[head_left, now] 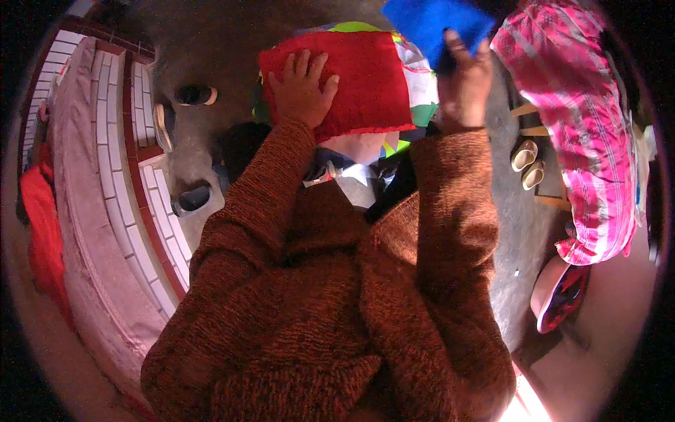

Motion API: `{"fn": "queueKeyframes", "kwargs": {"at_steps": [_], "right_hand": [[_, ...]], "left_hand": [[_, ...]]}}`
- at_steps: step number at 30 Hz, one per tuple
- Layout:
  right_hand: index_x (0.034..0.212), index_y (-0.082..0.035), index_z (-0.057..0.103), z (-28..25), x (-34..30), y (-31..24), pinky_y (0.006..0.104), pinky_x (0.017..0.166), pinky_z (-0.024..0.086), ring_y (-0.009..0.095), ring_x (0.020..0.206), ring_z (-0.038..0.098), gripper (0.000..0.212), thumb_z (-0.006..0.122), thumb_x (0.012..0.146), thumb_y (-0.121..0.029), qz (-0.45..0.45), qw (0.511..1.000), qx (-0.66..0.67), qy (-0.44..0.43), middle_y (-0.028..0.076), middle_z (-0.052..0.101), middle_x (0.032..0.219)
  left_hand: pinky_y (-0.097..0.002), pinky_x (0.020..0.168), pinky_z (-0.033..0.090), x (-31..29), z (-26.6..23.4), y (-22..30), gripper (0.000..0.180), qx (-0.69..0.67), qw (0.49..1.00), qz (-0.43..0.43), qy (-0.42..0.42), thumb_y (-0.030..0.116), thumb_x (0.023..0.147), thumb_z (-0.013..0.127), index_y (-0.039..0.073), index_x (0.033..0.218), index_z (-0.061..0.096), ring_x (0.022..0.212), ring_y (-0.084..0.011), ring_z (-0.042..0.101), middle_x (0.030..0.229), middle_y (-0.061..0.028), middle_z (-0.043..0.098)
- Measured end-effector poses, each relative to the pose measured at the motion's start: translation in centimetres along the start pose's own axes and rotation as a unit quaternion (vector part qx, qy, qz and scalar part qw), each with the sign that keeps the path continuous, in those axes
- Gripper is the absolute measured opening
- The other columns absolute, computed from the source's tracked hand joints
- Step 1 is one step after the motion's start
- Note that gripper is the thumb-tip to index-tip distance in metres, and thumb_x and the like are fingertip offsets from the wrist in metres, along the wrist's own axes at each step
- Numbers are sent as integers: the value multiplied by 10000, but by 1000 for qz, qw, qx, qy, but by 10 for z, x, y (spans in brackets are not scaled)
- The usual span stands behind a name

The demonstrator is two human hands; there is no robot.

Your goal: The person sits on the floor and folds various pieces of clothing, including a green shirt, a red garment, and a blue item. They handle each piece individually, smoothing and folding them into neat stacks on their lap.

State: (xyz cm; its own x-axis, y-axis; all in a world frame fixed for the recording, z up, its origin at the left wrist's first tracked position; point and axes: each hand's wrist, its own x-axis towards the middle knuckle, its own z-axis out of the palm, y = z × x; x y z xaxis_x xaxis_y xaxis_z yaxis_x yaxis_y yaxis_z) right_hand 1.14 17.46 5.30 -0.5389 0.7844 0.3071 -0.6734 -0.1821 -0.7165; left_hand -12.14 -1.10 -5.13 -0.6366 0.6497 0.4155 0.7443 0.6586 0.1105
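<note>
Down flat with the left hand (302,93), palm to the red cloth (369,84), fingers spread wide and pointing away from the body, thumb angled out to the right. Bent at the left elbow, slanting forward and inward along the brown knitted sleeve (242,211). Now across to the right hand (465,84), up just beyond the right edge of the red cloth: pinching the blue cloth (429,28), fingers pointing upward, slightly blurred, too much so to tell the exact grip. Fanning out from those fingertips, forward and leftward, with the blue cloth. Peeking out between the two hands, from under the red cloth, with white and green at the edge: more coloured cloth (420,81). Right of the right hand, spread long with pink checked cloth (590,133); nearer the body, lined with pale sandals (529,165). Left of the left hand, dotted with a dark shoe (193,95) and edged by white tiles (112,155).
</note>
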Motion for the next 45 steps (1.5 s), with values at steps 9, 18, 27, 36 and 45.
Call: {"fn": "queueKeyframes", "kwargs": {"at_steps": [9,18,27,36,45], "right_hand": [[1153,-39,471,-74,-54,60,314,583,509,223,786,594,398,580,772,-11,208,964,-113,125,93,598,954],[1274,-31,338,-73,-79,44,358,698,491,258,887,568,595,619,750,-23,191,930,-240,200,152,558,1012],[1315,-210,398,-23,-71,35,585,992,191,369,1273,288,665,634,742,-452,-199,638,-741,-58,191,297,1383],[1326,-261,397,-56,-85,84,626,978,189,341,1312,258,671,453,776,-643,-105,658,-731,-150,165,308,1400],[1143,-74,581,-133,-122,-56,301,894,419,201,1031,558,312,549,890,-254,58,866,-497,18,92,599,1093]], "left_hand": [[-660,972,185,-1,5,0,493,-14,1000,-2,23,475,836,484,230,1264,472,1279,-296,319,1358,-77,408],[-661,966,196,1,1,0,485,-18,1000,14,10,448,836,496,219,1262,471,1273,-299,330,1351,-85,414],[-642,941,254,1,7,-2,477,6,1000,21,13,445,832,498,221,1252,475,1245,-289,365,1324,-65,443],[-587,906,329,5,25,-23,428,44,993,103,40,416,857,472,214,1234,490,1200,-263,432,1273,-72,492],[-523,960,317,10,26,-19,436,-4,996,92,7,415,890,416,184,1256,469,1211,-279,417,1292,-96,473]]}}
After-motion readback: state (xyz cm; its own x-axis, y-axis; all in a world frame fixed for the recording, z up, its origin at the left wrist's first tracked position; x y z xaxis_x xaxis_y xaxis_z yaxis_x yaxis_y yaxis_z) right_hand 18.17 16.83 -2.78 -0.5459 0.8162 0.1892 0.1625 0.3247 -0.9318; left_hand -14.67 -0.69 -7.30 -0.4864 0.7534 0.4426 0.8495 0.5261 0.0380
